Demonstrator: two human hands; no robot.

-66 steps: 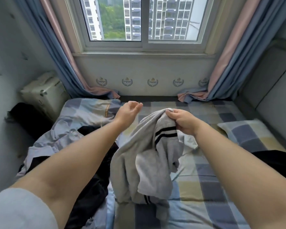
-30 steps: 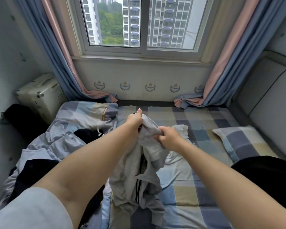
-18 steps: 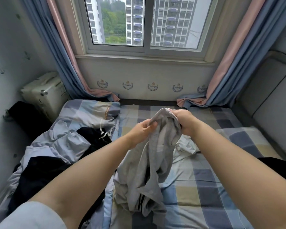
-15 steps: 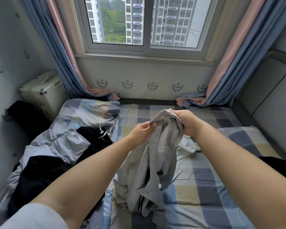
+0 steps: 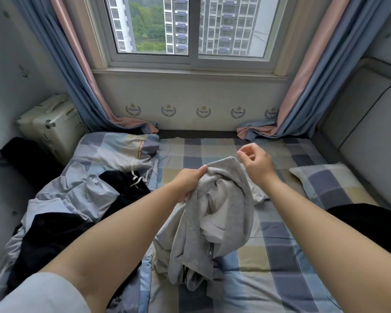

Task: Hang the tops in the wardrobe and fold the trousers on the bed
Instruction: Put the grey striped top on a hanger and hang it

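Note:
A grey garment with black stripes (image 5: 215, 222) hangs bunched above the checked bed (image 5: 280, 263). My left hand (image 5: 190, 181) grips its upper edge and holds it up. My right hand (image 5: 256, 163) is just right of the garment's top, free of the cloth, with fingers loosely curled and nothing in them. The garment's lower end rests on the sheet. More clothes lie heaped at the left: a light blue piece (image 5: 77, 195), dark pieces (image 5: 54, 233) and a pale piece with a drawstring (image 5: 127, 152).
A checked pillow (image 5: 332, 186) lies at the right by a grey padded headboard (image 5: 366, 141). A dark garment (image 5: 366, 220) sits at the right edge. A cream suitcase (image 5: 52, 125) and a black bag (image 5: 25, 157) stand at the left wall. Curtains and window are ahead.
My right hand has let go of the garment's top and moved slightly up and right. My left hand now holds the garment alone, and the cloth has slumped lower.

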